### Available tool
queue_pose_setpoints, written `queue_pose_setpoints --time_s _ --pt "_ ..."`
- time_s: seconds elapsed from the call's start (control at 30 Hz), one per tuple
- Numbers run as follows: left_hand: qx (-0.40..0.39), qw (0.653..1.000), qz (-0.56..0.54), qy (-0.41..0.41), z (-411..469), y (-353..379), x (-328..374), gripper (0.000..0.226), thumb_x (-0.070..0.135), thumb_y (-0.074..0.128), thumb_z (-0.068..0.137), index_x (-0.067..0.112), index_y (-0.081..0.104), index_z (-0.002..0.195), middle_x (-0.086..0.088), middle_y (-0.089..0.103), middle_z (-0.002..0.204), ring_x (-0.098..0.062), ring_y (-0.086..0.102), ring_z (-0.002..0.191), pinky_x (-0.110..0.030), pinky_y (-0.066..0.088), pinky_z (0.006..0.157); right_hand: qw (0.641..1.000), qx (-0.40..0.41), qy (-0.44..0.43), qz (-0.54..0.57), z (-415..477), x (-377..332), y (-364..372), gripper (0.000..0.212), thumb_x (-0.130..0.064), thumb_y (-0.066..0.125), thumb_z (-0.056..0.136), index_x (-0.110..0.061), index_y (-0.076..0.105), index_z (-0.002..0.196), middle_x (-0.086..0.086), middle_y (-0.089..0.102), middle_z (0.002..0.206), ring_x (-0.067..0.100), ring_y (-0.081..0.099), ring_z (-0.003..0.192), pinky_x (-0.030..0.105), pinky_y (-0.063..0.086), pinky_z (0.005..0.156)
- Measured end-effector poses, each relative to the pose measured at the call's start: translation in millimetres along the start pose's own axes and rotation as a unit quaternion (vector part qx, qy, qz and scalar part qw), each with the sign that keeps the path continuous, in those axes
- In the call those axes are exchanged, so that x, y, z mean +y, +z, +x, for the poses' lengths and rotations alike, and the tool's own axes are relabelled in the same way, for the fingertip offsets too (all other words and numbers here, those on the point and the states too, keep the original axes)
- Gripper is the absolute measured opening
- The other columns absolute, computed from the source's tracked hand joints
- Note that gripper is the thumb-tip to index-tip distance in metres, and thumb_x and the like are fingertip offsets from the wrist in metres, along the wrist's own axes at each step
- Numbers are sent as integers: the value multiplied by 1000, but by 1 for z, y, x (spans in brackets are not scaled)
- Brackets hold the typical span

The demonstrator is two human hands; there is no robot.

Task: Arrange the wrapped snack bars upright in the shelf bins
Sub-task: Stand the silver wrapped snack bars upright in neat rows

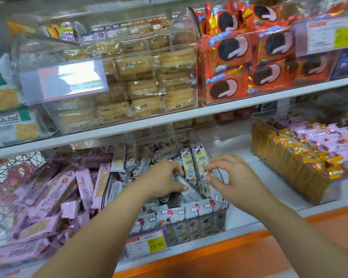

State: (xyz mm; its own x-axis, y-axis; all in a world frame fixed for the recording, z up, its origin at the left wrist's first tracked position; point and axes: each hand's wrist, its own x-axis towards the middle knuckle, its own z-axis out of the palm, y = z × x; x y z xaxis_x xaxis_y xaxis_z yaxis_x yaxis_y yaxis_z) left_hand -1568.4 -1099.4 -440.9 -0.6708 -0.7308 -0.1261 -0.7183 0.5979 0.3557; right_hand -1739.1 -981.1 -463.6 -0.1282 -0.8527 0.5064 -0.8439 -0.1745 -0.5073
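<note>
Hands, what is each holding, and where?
Left hand grips a tilted snack bar near its upper end; right hand pinches an upright bar's lower edge.

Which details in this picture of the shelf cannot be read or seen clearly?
Head view:
1. Text on the large clear-plastic price label: washed out by glare.
2. Small print on the white price tag: too small.
3. Bars beneath the left hand, which grips a tilted silver wrapped bar: hidden by it.
4. Whether the right hand pinches or only touches the upright cartoon-print wrapped bar: blurred.
5. White wire basket: cut by the left edge.
</note>
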Motion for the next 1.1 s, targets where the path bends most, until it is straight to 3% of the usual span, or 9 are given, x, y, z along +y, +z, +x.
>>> queue_pose_setpoints --time_s 0.13,0.23,0.47,0.6,0.77,0.87,0.93,1.0,1.1 --pt "22 999 -30 14 -13 2 0 20 29 69 84 27 50 90 6 53 105 -10 52 82 -28 43 71 1000 -1 0 1 -1 -3 0 19 -21 63 87 -24 67 105 -18 52 103 -1 36 105 -7 16 84" --pt "50 997 -55 32 -31 -1 0 21 28 66 86 25 46 91 5 52 92 -8 44 65 -19 35 56 1000 -3 -1 -3 -1 -4 0 20 -21 63 87 -24 67 107 -18 53 105 -2 35 105 -9 13 83" --pt "283 955 -81 41 -88 -13 -16 26 25 65 85 40 44 85 19 42 99 4 48 82 -5 37 65 1000 4 2 4 -1 -10 7 18 -18 64 86 -22 69 103 -10 59 107 5 41 107 -3 20 82" --pt "362 931 -51 -12 -110 -13 -31 23 27 66 83 34 44 86 14 41 95 -4 50 77 -17 41 56 1000 1 -9 3 -3 -15 11 17 -17 65 86 -20 69 102 -7 61 107 3 37 103 1 20 79" --pt "332 924 182 -51 -116 7 -38 29 39 73 70 26 54 88 3 53 88 -25 58 77 -39 45 74 1000 -2 -14 -7 -3 -18 12 17 -19 65 86 -20 70 101 -6 63 108 4 39 104 7 21 82" --pt "304 925 222 -54 -117 10 -36 36 61 53 73 28 60 83 4 53 86 -23 55 86 -46 44 85 1000 -8 -6 -8 -5 -18 11 18 -21 66 85 -21 70 102 -5 63 110 8 43 109 13 23 88" --pt "268 937 221 -36 -115 11 -36 49 69 37 77 29 64 85 5 56 101 -22 52 104 -51 36 101 1000 -10 -1 -3 -6 -18 9 18 -21 66 85 -21 70 102 -5 63 110 11 44 113 17 26 91" --pt "199 953 227 -24 -113 9 -34 64 72 21 77 33 64 104 9 49 131 -18 36 131 -55 15 114 1000 -12 5 2 -6 -17 8 18 -20 67 85 -21 70 102 -5 63 110 10 44 113 21 30 94" --pt "122 966 225 -40 -110 5 -35 85 77 3 69 39 48 130 18 30 148 -10 16 142 -51 -3 116 1000 -10 13 12 -6 -15 7 17 -18 67 85 -22 70 101 -7 62 108 7 42 109 26 37 95"
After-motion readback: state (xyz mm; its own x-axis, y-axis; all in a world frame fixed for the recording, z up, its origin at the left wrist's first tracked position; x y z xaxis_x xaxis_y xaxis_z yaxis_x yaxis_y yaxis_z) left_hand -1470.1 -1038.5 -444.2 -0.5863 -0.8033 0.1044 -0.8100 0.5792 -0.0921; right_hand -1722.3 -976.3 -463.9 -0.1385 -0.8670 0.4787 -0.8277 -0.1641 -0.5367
